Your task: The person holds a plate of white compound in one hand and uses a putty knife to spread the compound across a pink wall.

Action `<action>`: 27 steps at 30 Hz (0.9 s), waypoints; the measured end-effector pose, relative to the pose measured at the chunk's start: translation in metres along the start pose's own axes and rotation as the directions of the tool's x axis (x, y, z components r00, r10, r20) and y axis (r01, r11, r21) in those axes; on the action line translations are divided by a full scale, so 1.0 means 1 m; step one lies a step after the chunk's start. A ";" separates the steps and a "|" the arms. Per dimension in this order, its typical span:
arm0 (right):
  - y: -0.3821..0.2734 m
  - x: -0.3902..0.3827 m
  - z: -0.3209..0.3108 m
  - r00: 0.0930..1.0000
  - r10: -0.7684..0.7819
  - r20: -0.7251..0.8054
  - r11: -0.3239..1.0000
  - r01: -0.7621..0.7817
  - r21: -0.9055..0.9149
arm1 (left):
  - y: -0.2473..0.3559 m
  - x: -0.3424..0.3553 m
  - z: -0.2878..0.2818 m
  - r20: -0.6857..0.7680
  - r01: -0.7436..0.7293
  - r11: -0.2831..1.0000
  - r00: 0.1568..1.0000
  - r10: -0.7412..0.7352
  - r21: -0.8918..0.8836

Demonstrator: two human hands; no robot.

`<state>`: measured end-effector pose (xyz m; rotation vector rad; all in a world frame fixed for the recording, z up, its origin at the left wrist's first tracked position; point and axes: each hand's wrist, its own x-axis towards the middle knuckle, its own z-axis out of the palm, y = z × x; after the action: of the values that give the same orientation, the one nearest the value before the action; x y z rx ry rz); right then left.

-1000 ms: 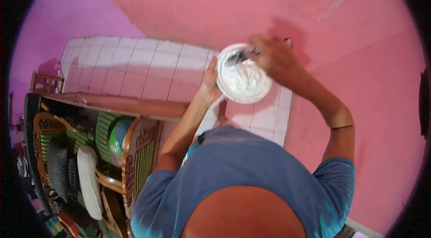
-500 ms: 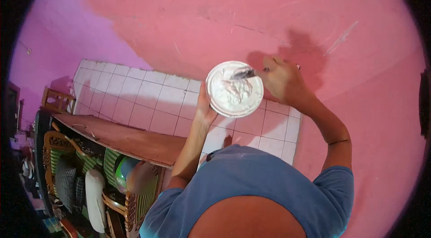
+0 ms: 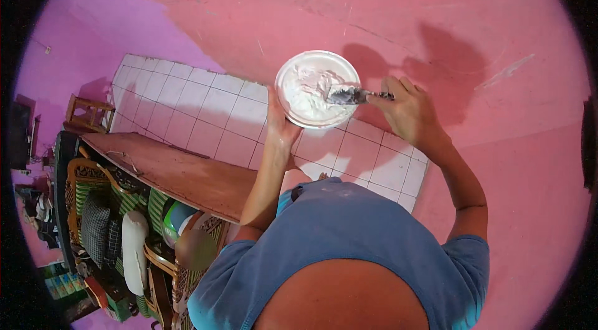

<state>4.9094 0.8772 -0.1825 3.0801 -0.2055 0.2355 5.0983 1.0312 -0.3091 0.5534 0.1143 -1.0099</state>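
Note:
A round white tub (image 3: 284, 106) of thick white paste (image 3: 305, 96) is held up in front of me. My left hand (image 3: 280, 124) grips it from the left and below, thumb along its side and most fingers hidden behind it. Over the tub's right rim reaches a putty knife (image 3: 349, 95), its blade smeared with paste and its tip in the tub. My right hand (image 3: 408, 109) is closed round the knife's dark handle, on the right of the tub.
A pink wall (image 3: 386, 6) with pale scratches stands close ahead, turning purple at the left. White floor tiles (image 3: 212, 118) run below it. To the left are a long brown board (image 3: 168, 165), carved wooden chairs with cushions (image 3: 134, 252), and a small wooden stool (image 3: 90, 113).
The tub has risen and shifted slightly left in the view. My right hand has drawn the putty knife rightward, so more of its blade and handle shows. Both hands keep their holds.

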 end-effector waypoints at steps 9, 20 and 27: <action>-0.023 -0.008 0.052 0.968 0.034 -0.248 0.999 -0.034 0.007 | 0.000 0.022 -0.040 0.085 -0.060 0.998 0.995 0.058 0.022; -0.128 0.013 0.163 0.890 0.308 -0.335 0.948 -0.257 0.188 | 0.031 0.002 -0.155 0.191 -0.016 0.979 0.981 -0.023 0.201; -0.166 -0.004 0.213 0.924 0.308 -0.228 0.949 -0.284 0.134 | 0.046 0.019 -0.222 0.290 -0.085 0.977 0.957 0.025 0.194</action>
<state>4.9590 1.0299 -0.3991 3.0614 -0.6687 0.6552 5.1817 1.1438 -0.4878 0.5877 -0.2647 -1.0429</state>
